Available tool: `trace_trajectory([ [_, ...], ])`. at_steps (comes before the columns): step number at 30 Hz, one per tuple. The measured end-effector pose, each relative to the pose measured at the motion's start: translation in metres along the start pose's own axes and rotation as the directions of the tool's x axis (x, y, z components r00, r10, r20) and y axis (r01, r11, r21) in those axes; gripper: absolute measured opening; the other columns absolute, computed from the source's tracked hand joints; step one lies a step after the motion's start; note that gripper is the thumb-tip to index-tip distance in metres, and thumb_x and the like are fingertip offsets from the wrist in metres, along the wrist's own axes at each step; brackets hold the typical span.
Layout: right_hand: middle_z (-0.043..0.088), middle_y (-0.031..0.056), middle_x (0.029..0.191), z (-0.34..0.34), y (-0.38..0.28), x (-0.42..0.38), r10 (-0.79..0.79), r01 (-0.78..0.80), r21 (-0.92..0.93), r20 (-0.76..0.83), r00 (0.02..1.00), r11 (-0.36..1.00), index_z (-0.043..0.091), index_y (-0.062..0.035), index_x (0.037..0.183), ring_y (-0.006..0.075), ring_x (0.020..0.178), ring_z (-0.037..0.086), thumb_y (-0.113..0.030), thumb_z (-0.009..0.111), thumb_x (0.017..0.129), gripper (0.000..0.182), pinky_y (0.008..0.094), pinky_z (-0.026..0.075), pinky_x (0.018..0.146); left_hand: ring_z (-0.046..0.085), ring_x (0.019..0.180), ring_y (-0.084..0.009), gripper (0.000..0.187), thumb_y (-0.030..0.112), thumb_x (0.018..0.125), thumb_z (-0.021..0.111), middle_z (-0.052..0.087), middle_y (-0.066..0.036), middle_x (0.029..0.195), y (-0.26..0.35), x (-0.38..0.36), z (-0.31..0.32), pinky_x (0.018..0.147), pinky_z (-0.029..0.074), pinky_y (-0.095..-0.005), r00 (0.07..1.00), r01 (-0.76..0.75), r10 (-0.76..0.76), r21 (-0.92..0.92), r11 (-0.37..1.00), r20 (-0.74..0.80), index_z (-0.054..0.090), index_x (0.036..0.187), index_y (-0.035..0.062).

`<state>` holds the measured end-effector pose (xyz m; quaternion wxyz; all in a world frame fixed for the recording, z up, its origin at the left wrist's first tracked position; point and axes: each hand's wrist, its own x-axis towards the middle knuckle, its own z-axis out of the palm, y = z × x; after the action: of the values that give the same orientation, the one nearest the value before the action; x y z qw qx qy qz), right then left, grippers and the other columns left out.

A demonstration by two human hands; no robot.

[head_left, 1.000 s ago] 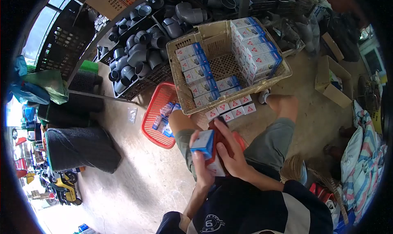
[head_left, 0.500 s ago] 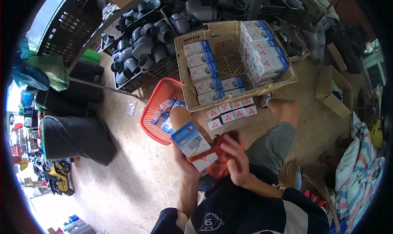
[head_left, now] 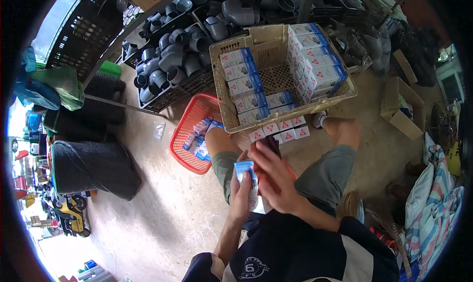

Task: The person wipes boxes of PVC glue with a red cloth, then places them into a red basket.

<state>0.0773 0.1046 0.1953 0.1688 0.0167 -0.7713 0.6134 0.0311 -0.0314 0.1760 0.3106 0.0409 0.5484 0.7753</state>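
Observation:
My left hand [head_left: 240, 198] is closed around a small blue and white carton [head_left: 254, 186], with the thumb along its near face. My right hand [head_left: 277, 181] lies against the carton's right side, its fingers bent over a reddish cloth [head_left: 270, 143]. Most of the cloth is hidden behind the fingers and looks dark at its far end. Just beyond the hands, several small white cartons [head_left: 286, 135] with red marks stand in rows on the floor. Behind them is a beige plastic crate [head_left: 290, 119] with stacks of similar blue and white cartons [head_left: 322, 67].
Left of the crate sits a red basket [head_left: 183, 156] with blue-wrapped packs [head_left: 201, 126]. Black crates behind hold grey pipe fittings [head_left: 172, 55]. A dark mesh roll [head_left: 93, 168] lies at left. On the right are an open cardboard box [head_left: 404, 107] and a striped sack [head_left: 426, 198].
The carton has turned from its broad picture face to a narrower side and moved right, towards my body's midline. My right hand has moved up and left with the cloth, against the carton.

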Motion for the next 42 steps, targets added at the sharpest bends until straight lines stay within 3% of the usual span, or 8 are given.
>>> trace_trajectory([
  [13,0.053,0.0144,0.139,-0.015,-0.010,-0.008,-0.027,0.027,0.005,0.009,1.000,1.000,0.058,-0.0055,0.135,0.0310,0.130,0.050,-0.016,0.061,0.092,0.043,0.0422,0.037,0.109,0.048,0.130,-0.0221,0.052,0.023,0.106,0.042,0.046,-0.015,0.145,-0.004,0.010,0.021,0.109,0.038,-0.0343,0.997,-0.024,0.024,0.006,1.000,-0.076,0.028,0.152,0.0005],
  [15,0.056,0.0139,0.136,-0.026,-0.010,-0.019,-0.129,0.149,-0.104,0.181,0.975,0.983,0.062,-0.0054,0.130,0.0315,0.128,0.052,-0.016,0.061,0.093,0.038,0.0421,0.038,0.108,0.064,0.102,-0.0205,0.053,0.039,0.106,0.043,0.060,-0.014,0.121,0.001,0.023,0.021,0.089,0.053,-0.0324,0.959,-0.030,-0.021,-0.172,0.985,-0.284,0.037,0.147,0.0057],
  [18,0.059,0.0162,0.133,-0.033,0.000,-0.038,-0.038,-0.008,0.451,0.092,0.995,0.892,0.065,-0.0004,0.122,0.0302,0.127,0.053,-0.023,0.046,0.101,0.037,0.0426,0.036,0.109,0.067,0.071,-0.0229,0.066,0.065,0.099,0.035,0.065,-0.011,0.092,0.020,0.024,0.008,0.060,0.057,-0.0333,0.985,0.169,-0.166,-0.548,0.820,0.055,0.050,0.128,0.0081],
  [23,0.036,0.0203,0.153,-0.016,-0.005,-0.038,0.249,-0.030,0.674,-0.231,0.941,0.738,0.047,0.0035,0.139,0.0306,0.142,0.035,-0.038,0.036,0.105,0.055,0.0434,0.028,0.115,0.069,0.092,-0.0233,0.074,0.066,0.097,0.041,0.065,-0.011,0.109,-0.004,0.014,0.013,0.078,0.058,-0.0365,0.986,0.106,-0.132,-0.215,0.971,-0.107,0.048,0.134,0.0024],
  [26,0.030,0.0209,0.156,-0.018,0.001,-0.041,0.051,0.005,0.314,-0.170,0.984,0.950,0.040,0.0021,0.145,0.0337,0.144,0.029,-0.039,0.046,0.101,0.060,0.0445,0.021,0.117,0.054,0.126,-0.0237,0.081,0.064,0.098,0.038,0.054,-0.014,0.136,-0.016,0.004,0.031,0.107,0.043,-0.0358,0.998,0.020,-0.019,-0.020,1.000,0.062,0.036,0.146,-0.0009],
  [34,0.049,0.0009,0.147,-0.031,-0.002,-0.046,-0.246,0.331,-0.323,0.278,0.929,0.886,0.060,-0.0214,0.136,0.0338,0.134,0.045,-0.036,0.066,0.087,0.051,0.0554,0.025,0.117,0.054,0.125,-0.0284,0.086,0.071,0.093,0.038,0.051,-0.017,0.138,-0.036,0.007,-0.005,0.103,0.047,-0.0415,0.904,0.421,-0.219,-0.669,0.613,0.368,0.037,0.147,0.0034],
  [37,0.049,-0.0005,0.147,-0.037,0.005,-0.033,-0.345,0.447,-0.278,0.348,0.872,0.850,0.060,-0.0231,0.136,0.0310,0.133,0.046,-0.036,0.067,0.087,0.051,0.0547,0.025,0.117,0.044,0.134,-0.0250,0.072,0.059,0.103,0.027,0.046,-0.016,0.144,-0.048,-0.010,0.019,0.110,0.039,-0.0378,0.965,0.073,0.044,-0.427,0.901,0.259,0.036,0.148,0.0039],
  [42,0.045,0.0163,0.149,-0.034,0.014,-0.016,-0.039,0.041,-0.071,0.034,0.999,0.997,0.048,-0.0018,0.142,0.0342,0.136,0.043,-0.025,0.057,0.095,0.054,0.0449,0.026,0.116,0.050,0.125,-0.0178,0.064,0.047,0.106,0.031,0.054,-0.013,0.134,-0.052,-0.022,0.019,0.104,0.040,-0.0313,0.957,0.268,-0.262,0.032,0.963,-0.125,0.034,0.149,-0.0005],
])
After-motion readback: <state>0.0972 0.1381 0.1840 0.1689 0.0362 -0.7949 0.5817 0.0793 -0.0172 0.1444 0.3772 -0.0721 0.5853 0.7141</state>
